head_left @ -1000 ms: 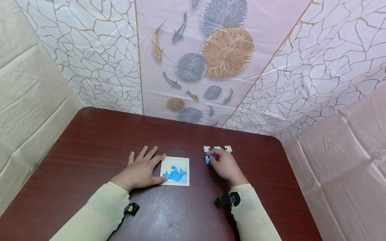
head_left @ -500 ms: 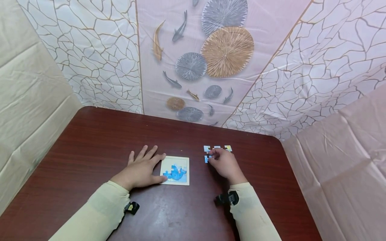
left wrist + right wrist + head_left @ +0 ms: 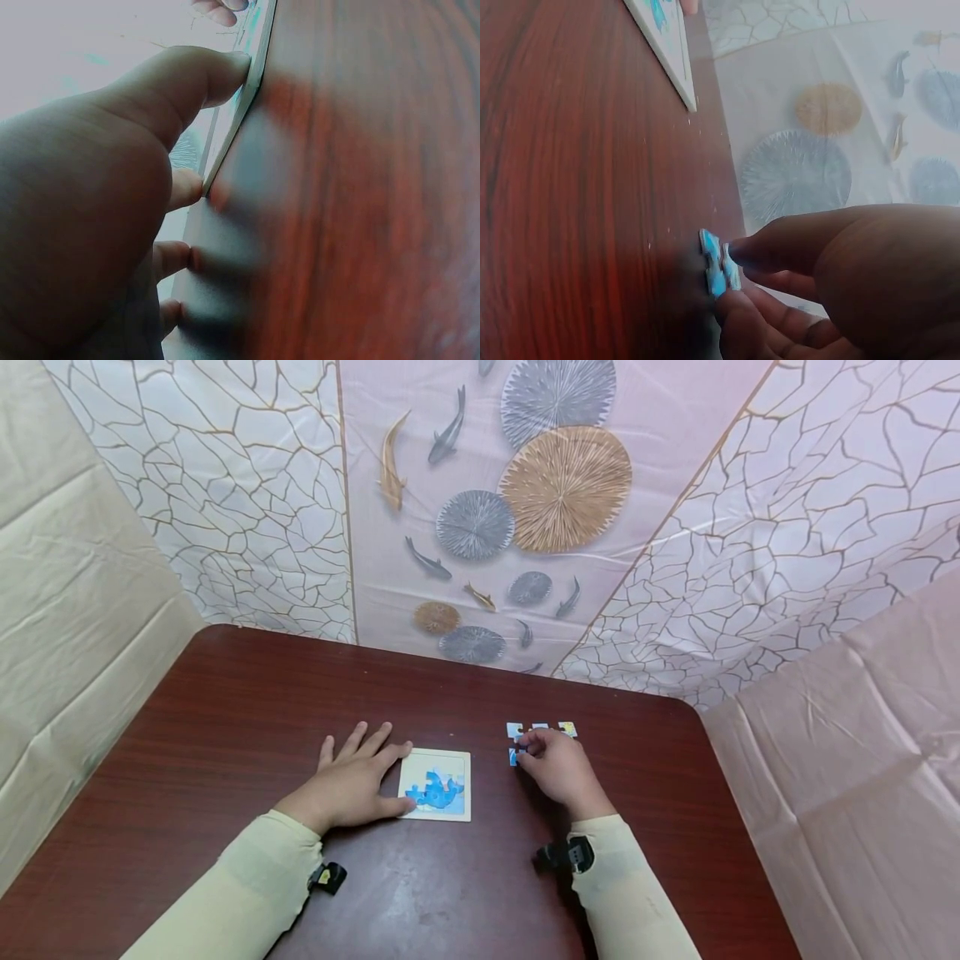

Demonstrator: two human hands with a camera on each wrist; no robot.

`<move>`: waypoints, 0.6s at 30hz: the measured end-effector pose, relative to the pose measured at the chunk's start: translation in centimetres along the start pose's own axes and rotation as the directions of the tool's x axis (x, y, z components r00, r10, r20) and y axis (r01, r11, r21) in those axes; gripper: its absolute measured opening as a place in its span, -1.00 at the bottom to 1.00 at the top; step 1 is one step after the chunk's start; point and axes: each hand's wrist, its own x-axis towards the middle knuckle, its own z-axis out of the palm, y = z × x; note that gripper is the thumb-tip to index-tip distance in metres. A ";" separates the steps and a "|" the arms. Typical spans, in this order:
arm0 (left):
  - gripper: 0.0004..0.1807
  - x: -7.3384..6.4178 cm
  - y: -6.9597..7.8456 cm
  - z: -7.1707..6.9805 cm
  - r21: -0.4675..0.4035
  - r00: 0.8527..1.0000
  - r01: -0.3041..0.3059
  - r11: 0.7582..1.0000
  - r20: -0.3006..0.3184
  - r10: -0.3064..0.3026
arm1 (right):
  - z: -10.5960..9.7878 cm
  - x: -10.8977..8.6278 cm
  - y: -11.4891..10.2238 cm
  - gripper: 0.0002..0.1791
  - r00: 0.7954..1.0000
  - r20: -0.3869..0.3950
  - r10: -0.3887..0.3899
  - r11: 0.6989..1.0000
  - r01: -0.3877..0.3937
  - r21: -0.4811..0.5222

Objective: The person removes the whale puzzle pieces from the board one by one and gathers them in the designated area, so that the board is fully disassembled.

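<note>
Patterned fabric (image 3: 480, 527) hangs beyond both hands, printed with grey and tan discs, fish and crackle lines, its upper part cut off by the edge of the head view; in the left wrist view it washes out to a white glare. Below it spreads a dark red-brown wooden table (image 3: 300, 685), whose near edge runs out of sight under the arms. Two pale yellow sleeves, the left sleeve (image 3: 232, 885) and the right sleeve (image 3: 630, 885), enter from the bottom, cropped before the shoulders.

Palm down, the left hand (image 3: 348, 785) has its fingers spread and grasps nothing; its thumb and index fingertip rest on the near side of a square puzzle tray (image 3: 467, 785), which lies just to the right of this hand. The right hand (image 3: 561, 770), well to the right of the tray, has its fingers bent, thumb and fingertips pinching a small blue jigsaw piece (image 3: 716, 283); they cover much of it, and whether it is raised from the wood I cannot tell.

Black wrist devices sit at the left cuff (image 3: 328, 878) and the right cuff (image 3: 579, 855). Fitted blue pieces (image 3: 435, 792) fill part of the tray beside the left thumb, their picture too small to read. Just beyond the right hand's fingers lie a white-and-blue piece (image 3: 513, 729), a pale piece (image 3: 540, 726) half hidden by the knuckles, and a yellow-flecked piece (image 3: 567, 728). Another blue-and-white piece (image 3: 513, 757) shows just left of the fingertips, partly covered.
</note>
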 end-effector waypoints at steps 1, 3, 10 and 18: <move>0.05 0.0 0.0 0.0 -0.001 1.000 0.000 1.000 0.000 0.000 | 0.1 -0.1 -0.2 -0.83 1.000 -0.001 -0.009 1.000 0.009 0.000; 0.05 0.0 0.1 -0.1 -0.002 1.000 0.000 1.000 0.001 0.000 | 0.2 -0.5 -1.0 -0.82 0.999 0.003 -0.034 0.999 0.034 0.002; 0.05 0.0 0.0 -0.1 0.000 1.000 -0.006 1.000 0.001 0.006 | 1.2 -2.1 -4.3 -0.82 0.990 0.089 -0.109 0.993 0.105 0.049; 0.06 0.1 -0.1 0.1 0.003 1.000 -0.002 1.000 0.002 0.002 | 2.5 -2.9 -6.6 -0.82 0.944 0.162 -0.287 0.958 0.280 0.061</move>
